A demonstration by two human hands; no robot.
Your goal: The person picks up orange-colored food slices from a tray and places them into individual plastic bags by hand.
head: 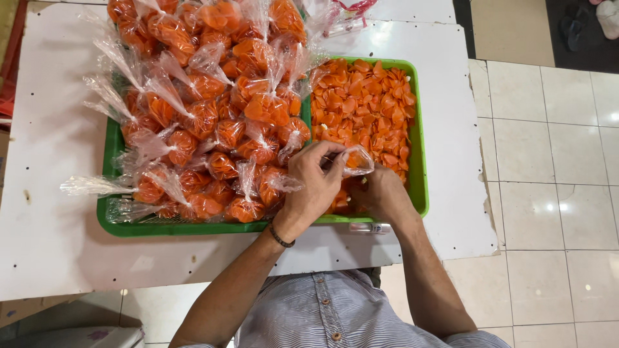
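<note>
My left hand [313,187] pinches the mouth of a small clear plastic bag [356,161] that holds a few orange chips. My right hand [382,193] sits just under that bag, over the near end of the right green tray [420,142], its fingers partly hidden. Loose orange chips [361,103] fill that tray. To the left, a second green tray [109,219] is piled with several tied clear bags of orange chips [206,96].
Both trays rest on a white table [51,212]. A small lighter-like object [369,227] lies at the table's near edge. Pale floor tiles [548,161] run along the right, and dark sandals [574,29] sit at the top right.
</note>
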